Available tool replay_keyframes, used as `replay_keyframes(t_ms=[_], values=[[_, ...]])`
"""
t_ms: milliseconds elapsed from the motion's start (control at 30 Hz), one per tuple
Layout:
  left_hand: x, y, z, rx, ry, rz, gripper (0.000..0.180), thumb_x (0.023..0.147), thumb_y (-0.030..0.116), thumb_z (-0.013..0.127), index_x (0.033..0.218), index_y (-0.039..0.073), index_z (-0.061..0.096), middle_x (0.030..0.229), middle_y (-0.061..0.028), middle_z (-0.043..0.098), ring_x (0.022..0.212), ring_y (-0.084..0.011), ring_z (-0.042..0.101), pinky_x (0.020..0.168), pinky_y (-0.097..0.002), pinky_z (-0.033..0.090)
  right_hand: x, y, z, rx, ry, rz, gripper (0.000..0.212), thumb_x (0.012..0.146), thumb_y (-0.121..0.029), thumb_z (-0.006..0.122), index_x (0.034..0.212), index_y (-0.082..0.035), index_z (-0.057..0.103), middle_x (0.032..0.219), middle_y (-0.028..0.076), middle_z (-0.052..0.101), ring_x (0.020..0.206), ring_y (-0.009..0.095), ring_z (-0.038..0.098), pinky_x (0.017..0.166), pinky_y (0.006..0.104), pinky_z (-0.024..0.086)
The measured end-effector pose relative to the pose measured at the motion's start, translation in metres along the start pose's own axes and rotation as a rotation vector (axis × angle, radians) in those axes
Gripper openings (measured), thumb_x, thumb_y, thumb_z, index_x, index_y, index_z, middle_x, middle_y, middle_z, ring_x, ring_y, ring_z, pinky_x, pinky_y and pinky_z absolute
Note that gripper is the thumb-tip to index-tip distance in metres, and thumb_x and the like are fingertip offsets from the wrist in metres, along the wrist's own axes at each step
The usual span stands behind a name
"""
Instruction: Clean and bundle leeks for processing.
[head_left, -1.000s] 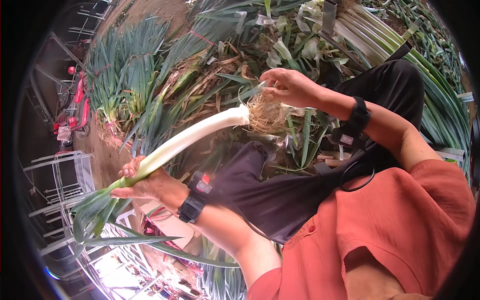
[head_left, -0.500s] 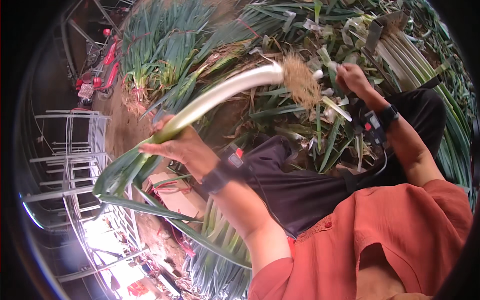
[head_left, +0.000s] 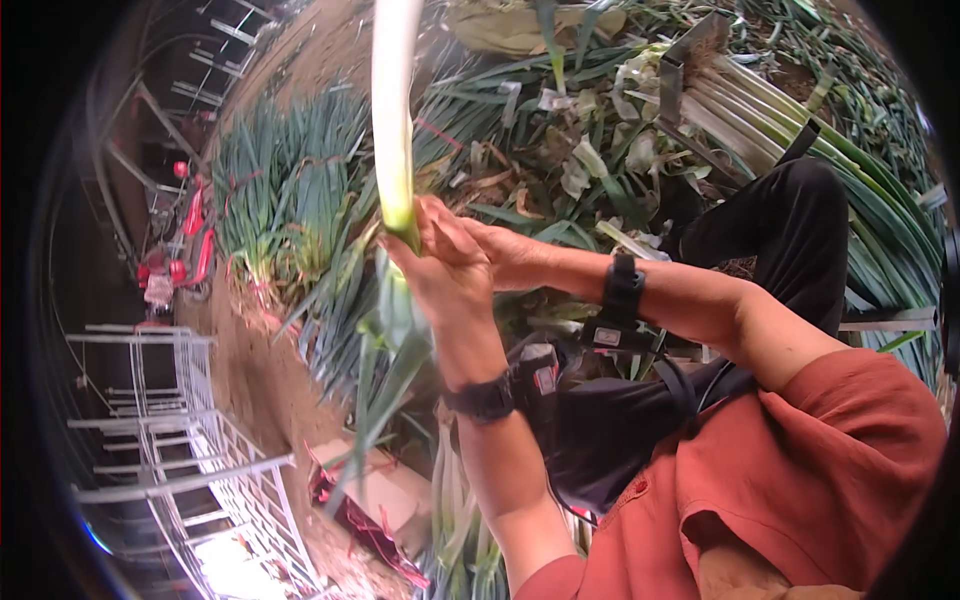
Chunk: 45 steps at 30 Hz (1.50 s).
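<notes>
A thick leek [head_left: 394, 120] stands nearly upright in front of me, its white shank running out of the top of the head view. My left hand [head_left: 445, 285] is closed around it where white turns to green, thumb across the near side. Below the grip its green leaves [head_left: 385, 370] hang down, blurred. My right hand [head_left: 505, 258] meets the left at the same spot, fingers closed at the leek and partly hidden behind the left hand. The root end is out of view.
Bundled leeks [head_left: 290, 190] lie at the far left. Trimmed leaves [head_left: 590, 160] litter the ground ahead. At right, several leeks [head_left: 760, 105] rest in a metal holder [head_left: 672, 85] beside my knee. A white metal rack [head_left: 215, 440] and a cardboard piece [head_left: 385, 490] are at left.
The leek has swung from slanting rightward to upright, its roots leaving the view. My right hand has come left from the leaf scraps to join my left hand on it.
</notes>
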<state>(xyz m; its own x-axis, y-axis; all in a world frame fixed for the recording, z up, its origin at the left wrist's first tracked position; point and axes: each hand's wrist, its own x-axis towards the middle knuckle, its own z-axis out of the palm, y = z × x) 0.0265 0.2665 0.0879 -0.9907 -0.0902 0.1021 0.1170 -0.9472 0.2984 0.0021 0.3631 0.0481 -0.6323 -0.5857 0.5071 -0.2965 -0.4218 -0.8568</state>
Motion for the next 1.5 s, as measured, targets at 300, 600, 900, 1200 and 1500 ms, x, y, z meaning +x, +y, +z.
replay_keyframes(t_ms=[300, 600, 900, 1200, 1500], values=[[0.006, -0.04, 0.034, 0.203, 0.122, -0.156, 0.043, 0.094, 0.033, 0.041, 0.115, -0.005, 0.044, 0.096, -0.0125, 0.057, 0.086, -0.0178, 0.061, 0.067, -0.0253, 0.058, 0.018, 0.053, -0.037, 0.619, 0.263, 0.05, 0.043, 0.088, -0.015, 0.053, 0.126, -0.005, 0.036, 0.118, 0.003, 0.042, 0.107, 0.011, 0.04, 0.095, 0.0232, 0.03], [-0.003, 0.011, 0.053, 1.45, 0.337, 0.518, 0.032, 0.09, 0.026, 0.053, 0.11, 0.001, 0.055, 0.094, -0.0097, 0.06, 0.079, -0.0135, 0.058, 0.063, -0.0201, 0.047, 0.014, 0.001, -0.065, 0.045, 0.391, 0.141, 0.057, 0.068, -0.003, 0.074, 0.115, -0.006, 0.042, 0.095, 0.002, 0.054, 0.09, 0.012, 0.053, 0.082, 0.0279, 0.046], [0.001, -0.036, 0.051, 1.398, -0.089, 0.349, 0.067, 0.082, 0.024, 0.067, 0.131, -0.006, 0.033, 0.125, -0.0185, 0.045, 0.116, -0.0228, 0.044, 0.095, -0.034, 0.038, 0.016, -0.099, -0.099, -0.7, 0.282, 0.258, 0.054, 0.062, -0.028, 0.074, 0.101, -0.001, 0.047, 0.081, 0.014, 0.057, 0.079, 0.024, 0.058, 0.07, 0.0346, 0.046], [0.002, -0.032, 0.047, 1.327, 0.072, 0.263, 0.027, 0.081, 0.004, 0.06, 0.105, -0.008, 0.055, 0.094, -0.0066, 0.06, 0.081, -0.0098, 0.054, 0.072, -0.0233, 0.044, 0.0, -0.106, -0.069, -0.957, 0.062, 0.414, 0.067, 0.059, -0.047, 0.077, 0.093, 0.002, 0.044, 0.083, 0.021, 0.057, 0.078, 0.035, 0.058, 0.067, 0.0396, 0.045], [-0.002, -0.014, 0.024, 1.212, 0.165, 0.011, 0.022, 0.078, 0.004, 0.057, 0.098, -0.005, 0.059, 0.086, -0.0042, 0.061, 0.072, -0.0095, 0.056, 0.061, -0.0214, 0.046, -0.017, -0.062, -0.07, -0.77, 0.008, 0.289, 0.067, 0.064, -0.045, 0.074, 0.11, -0.002, 0.051, 0.091, 0.018, 0.058, 0.086, 0.033, 0.059, 0.074, 0.0385, 0.046]])
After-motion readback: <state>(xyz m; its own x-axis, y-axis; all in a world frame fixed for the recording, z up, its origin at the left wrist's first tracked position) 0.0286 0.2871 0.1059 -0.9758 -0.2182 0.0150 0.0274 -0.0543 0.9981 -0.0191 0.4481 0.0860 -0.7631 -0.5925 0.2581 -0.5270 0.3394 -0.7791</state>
